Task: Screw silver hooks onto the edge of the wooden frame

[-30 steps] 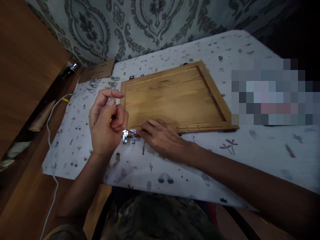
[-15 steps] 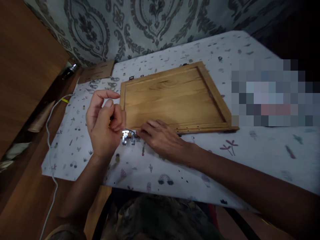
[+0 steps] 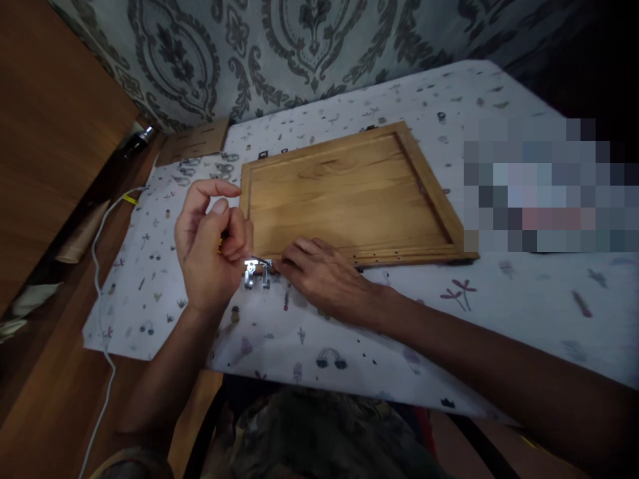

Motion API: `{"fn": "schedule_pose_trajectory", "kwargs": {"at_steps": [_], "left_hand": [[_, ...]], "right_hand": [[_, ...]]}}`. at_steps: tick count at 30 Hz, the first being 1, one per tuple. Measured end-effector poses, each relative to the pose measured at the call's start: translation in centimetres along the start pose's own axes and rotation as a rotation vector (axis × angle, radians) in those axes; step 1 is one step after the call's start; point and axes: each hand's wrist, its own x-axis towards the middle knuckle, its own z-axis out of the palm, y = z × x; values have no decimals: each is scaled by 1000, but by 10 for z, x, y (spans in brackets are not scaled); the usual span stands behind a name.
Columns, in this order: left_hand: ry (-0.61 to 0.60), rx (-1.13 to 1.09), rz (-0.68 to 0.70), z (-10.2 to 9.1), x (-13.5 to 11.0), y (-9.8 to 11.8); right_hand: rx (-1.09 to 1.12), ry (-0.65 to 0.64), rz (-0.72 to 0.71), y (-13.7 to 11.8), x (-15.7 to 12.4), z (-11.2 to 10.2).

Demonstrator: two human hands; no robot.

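- I see the left hand (image 3: 212, 249) clenched around a small tool (image 3: 221, 243). Only a bit of dark and yellow handle shows between the fingers.
- A thin metal shaft (image 3: 260, 261) runs right from that fist. Its tip sits on the metal fitting (image 3: 256, 273).
- The left index finger is raised and hooked above the fist, and the thumb presses on the curled fingers.
- The metal fitting is shiny and lies on the surface (image 3: 499, 313), touching the near edge of the wooden panel (image 3: 344, 193) close to its near-left corner.
- The right hand (image 3: 324, 276) lies low on the surface with its palm down and fingers stretched left. The fingertips are at the right end of the fitting and against the panel's near edge.
- I cannot tell whether the right hand pinches the fitting or only presses on it.
- The wooden panel lies flat with a raised frame round it. A row of small holes runs along its near rail, right of the right hand.
- The surface is covered by a white cloth printed with small figures.
- A piece of cardboard (image 3: 194, 141) lies at the far left, well apart from the hands.
- A white cable (image 3: 100, 266) hangs off the left edge of the surface.
- A patterned wall (image 3: 299, 46) runs along the far side.
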Motion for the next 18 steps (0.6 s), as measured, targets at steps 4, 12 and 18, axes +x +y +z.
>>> {"fn": "schedule_pose_trajectory", "kwargs": {"at_steps": [4, 12, 18], "left_hand": [[-21, -13, -13, -2, 3, -1], [-50, -28, -91, -2, 5, 2], [-47, -50, -192, -2, 12, 3]], "right_hand": [[0, 5, -7, 0, 1, 0], [-8, 18, -16, 1, 0, -2], [-14, 30, -19, 0, 0, -1]]}}
